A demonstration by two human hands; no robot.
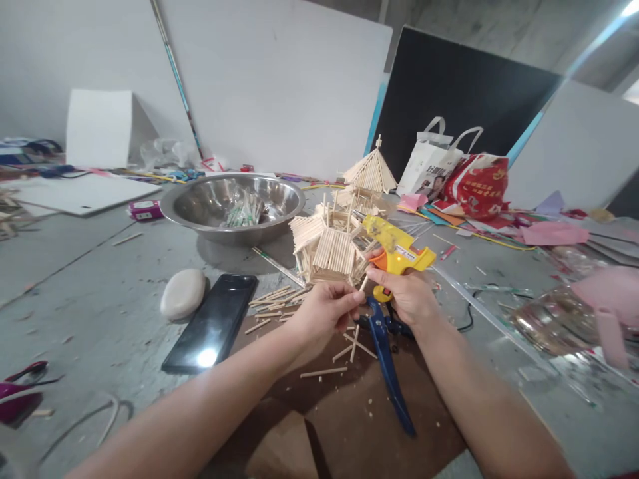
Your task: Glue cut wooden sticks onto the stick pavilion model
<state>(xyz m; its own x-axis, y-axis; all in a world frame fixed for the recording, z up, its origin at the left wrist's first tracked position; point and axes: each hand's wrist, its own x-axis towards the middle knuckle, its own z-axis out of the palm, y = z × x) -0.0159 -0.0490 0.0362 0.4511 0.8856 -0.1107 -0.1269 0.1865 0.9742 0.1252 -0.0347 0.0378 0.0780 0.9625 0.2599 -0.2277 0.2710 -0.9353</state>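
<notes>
The stick house (332,249) looks largely built. The left hand (327,309) pinches one stick (363,285) in its fingers, and the right hand (407,293) grips the glue gun (399,249). Loose sticks (272,299) lie unused.

glue gun (397,249): yellow body, orange trigger, gripped in right hand (409,296), nozzle aimed to 10 o'clock, tip right at the stick house (329,249)
stick house: pale wooden sticks glued into walls and slanted roof panels, standing upright, at 9 o'clock from the gun
short stick (363,285): thin, pale, pinched in left hand (324,313) fingertips, tilted toward 1 o'clock, at 5 o'clock from the house, just beside the gun's handle
</notes>
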